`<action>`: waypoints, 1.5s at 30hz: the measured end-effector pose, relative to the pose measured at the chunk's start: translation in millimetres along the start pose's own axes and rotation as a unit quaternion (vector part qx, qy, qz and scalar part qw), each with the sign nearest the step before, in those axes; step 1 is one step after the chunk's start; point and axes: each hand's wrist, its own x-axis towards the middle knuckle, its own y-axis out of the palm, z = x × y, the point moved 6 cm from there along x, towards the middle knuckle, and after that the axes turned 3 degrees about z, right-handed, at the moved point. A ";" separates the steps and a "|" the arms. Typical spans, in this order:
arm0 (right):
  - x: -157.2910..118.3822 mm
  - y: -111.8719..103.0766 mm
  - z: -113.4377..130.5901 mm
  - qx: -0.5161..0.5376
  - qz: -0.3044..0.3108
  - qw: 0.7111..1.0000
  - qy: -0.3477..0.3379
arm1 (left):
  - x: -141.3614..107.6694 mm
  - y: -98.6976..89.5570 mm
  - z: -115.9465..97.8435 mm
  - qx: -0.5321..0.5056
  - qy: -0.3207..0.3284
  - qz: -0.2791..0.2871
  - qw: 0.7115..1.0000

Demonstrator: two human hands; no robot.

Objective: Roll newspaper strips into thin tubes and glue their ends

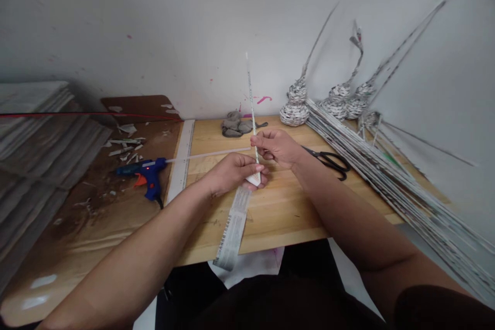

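Observation:
Between my hands a thin rolled newspaper tube (250,87) stands nearly upright over the table. My left hand (240,169) is closed around its lower end, where the paper is still flat and loose. From there a newspaper strip (234,229) hangs down across the table's front edge. My right hand (279,147) pinches the tube a little higher up, thumb and fingertips together. To the left, a blue glue gun (149,171) with a lit red light lies on its side, a long glue stick (209,154) reaching from its back toward my hands.
Black-handled scissors (332,161) lie beyond my right forearm. A bundle of paper tubes (371,165) runs along the right. Several woven paper gourd shapes (296,105) stand by the wall. A grey cloth (235,125) lies at the back; stacked newspapers (42,149) fill the left.

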 end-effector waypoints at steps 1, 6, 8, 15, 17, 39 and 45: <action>-0.9 1.1 0.8 -0.004 0.018 1.000 0.004 | 0.2 -0.2 0.2 -0.003 -0.001 -0.002 1.000; -3.5 2.0 5.8 -0.034 0.045 0.998 -0.005 | 0.1 1.2 -0.1 -0.002 0.002 0.004 1.000; -3.4 -1.1 7.4 -0.031 0.012 0.999 -0.016 | -0.3 2.1 -0.7 -0.005 0.004 0.009 1.000; -6.7 4.5 10.1 0.004 0.049 0.999 -0.012 | -0.1 2.5 -0.2 -0.006 0.004 0.006 1.000; -7.0 2.0 10.7 0.013 0.028 0.999 -0.013 | 0.0 3.6 -0.2 0.000 0.005 0.012 1.000; -10.0 -18.4 29.2 0.035 -0.125 0.986 -0.106 | 1.8 8.6 6.3 0.073 0.013 0.039 0.997; -11.5 -13.9 30.5 0.031 -0.056 0.995 -0.073 | 0.8 7.0 5.9 0.050 -0.004 0.029 0.998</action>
